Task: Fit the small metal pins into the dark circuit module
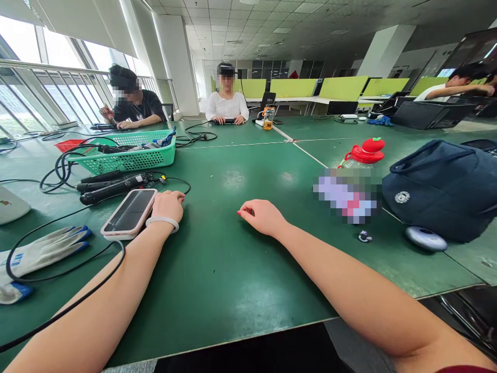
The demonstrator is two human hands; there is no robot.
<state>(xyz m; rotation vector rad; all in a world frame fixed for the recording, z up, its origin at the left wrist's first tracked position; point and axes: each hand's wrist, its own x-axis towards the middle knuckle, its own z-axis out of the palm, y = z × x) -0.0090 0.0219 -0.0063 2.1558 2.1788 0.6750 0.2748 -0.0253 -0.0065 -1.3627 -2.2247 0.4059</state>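
Observation:
My left hand [169, 206] rests on the green table with its fingers curled in, and I see nothing held in it. A pale bracelet [163, 221] circles that wrist. Right beside this hand lies a phone [130, 211] in a light pink case, its screen dark. A thin black cable [185, 184] loops just beyond the fingers. My right hand [263, 216] lies on the table near the middle, loosely closed, with a small gap by the thumb and nothing visible inside.
At left are a green basket [128, 161] of tools and cables, black handled devices [114, 187] and work gloves [46, 251]. To the right stand a red-lidded bottle [363, 153], a navy bag [442, 186] and a rounded case [426, 239]. Several people sit farther off.

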